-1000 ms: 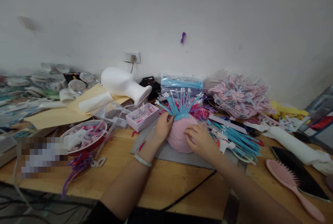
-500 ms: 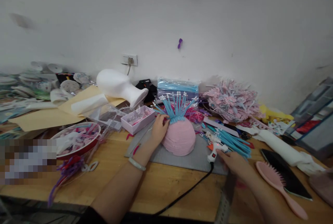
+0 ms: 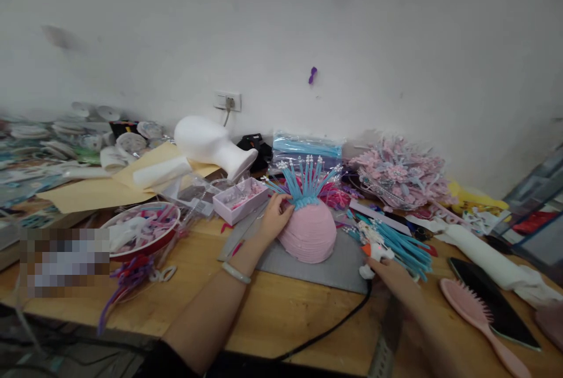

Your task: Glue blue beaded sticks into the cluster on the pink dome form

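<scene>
A pink, ridged dome sits on a grey board in the middle. Along its upper edge stands a fan of blue pipe cleaners tipped with small white beads. My left hand grips the dome's left side, fingertips against the base of the blue stems. To the right, my right hand is closed round a white hot glue gun with an orange nozzle and a black cord. The gun lies close to the board, beside a bundle of beaded blue pipe cleaners, apart from the dome.
Left of the dome are a lilac box, a white foam head and a red-rimmed bowl. A pink hairbrush and a black tablet lie at right. Behind stands a pink floral bunch. A metal ruler lies near the front edge.
The whole view has shifted slightly, moving things to the right. My right hand has turned the glue gun and covers more of it. My left hand stays at the dome.
</scene>
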`<act>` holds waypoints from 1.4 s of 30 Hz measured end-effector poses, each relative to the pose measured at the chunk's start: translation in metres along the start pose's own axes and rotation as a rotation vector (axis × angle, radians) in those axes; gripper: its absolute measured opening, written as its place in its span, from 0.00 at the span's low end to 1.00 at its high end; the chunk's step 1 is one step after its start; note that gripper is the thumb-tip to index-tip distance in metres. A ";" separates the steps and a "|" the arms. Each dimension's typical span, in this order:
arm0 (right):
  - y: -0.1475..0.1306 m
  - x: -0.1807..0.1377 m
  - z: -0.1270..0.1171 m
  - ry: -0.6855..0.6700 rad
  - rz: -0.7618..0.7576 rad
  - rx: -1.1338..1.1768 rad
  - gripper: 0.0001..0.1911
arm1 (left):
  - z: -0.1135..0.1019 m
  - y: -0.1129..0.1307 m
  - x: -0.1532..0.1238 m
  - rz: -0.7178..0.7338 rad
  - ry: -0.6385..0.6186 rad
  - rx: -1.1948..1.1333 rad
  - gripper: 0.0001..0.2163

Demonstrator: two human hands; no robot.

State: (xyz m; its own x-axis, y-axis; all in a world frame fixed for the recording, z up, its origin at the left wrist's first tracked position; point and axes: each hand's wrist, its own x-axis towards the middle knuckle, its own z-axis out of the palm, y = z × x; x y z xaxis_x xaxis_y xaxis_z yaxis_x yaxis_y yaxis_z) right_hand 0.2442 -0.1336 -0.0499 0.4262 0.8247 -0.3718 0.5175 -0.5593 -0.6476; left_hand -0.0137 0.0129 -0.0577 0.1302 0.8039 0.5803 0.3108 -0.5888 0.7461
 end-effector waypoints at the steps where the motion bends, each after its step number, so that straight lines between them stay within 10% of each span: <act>1: 0.000 -0.002 0.001 0.027 -0.010 0.105 0.16 | 0.000 0.000 0.000 -0.003 -0.003 -0.006 0.08; 11: -0.059 -0.038 0.007 0.009 -0.228 1.117 0.08 | 0.000 -0.001 0.001 -0.047 0.022 -0.055 0.11; 27: -0.152 -0.040 0.006 -0.118 -0.616 -0.267 0.09 | -0.013 -0.017 0.008 0.046 0.252 -0.058 0.14; 42: -0.172 -0.032 0.023 -0.111 -0.648 -0.537 0.13 | -0.017 -0.012 0.007 0.051 0.310 0.083 0.15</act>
State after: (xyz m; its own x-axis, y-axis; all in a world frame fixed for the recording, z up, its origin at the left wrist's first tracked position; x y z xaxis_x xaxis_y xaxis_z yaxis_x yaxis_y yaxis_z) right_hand 0.1250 -0.0616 0.0583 -0.1367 0.9835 -0.1181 0.9282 0.0856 -0.3621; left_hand -0.0325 0.0241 -0.0565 -0.1419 0.7022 0.6977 0.3882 -0.6089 0.6918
